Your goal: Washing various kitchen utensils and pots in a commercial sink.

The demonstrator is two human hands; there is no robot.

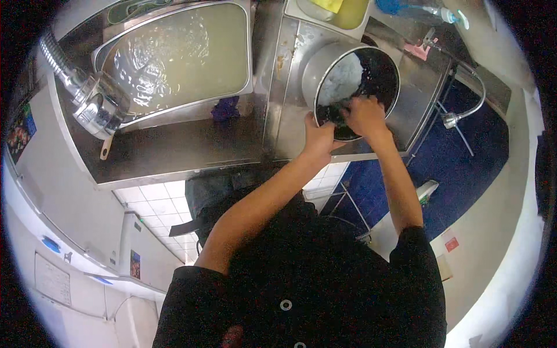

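A metal pot (pixel 310 82) is tipped on the steel counter, its mouth facing me. Its inside wall looks dark and wet, and a pale, foamy-looking patch (pixel 343 78) covers part of the interior. My left hand (pixel 320 138) grips the near left rim, thumb over the edge. Inside the pot, my right hand (pixel 367 115) is bent down against the dark inner surface with curled fingers. Whether it has a scouring pad or anything else under the fingers is hidden.
Left of the pot, a steel basin (pixel 217 56) holds cloudy water under a chrome spray head (pixel 102 104). A handle (pixel 105 148) protrudes beside it. A purple cloth-like item (pixel 225 108) lies nearby. Behind the pot stand a container of yellowish liquid (pixel 351 17) and a blue pump bottle (pixel 435 13).
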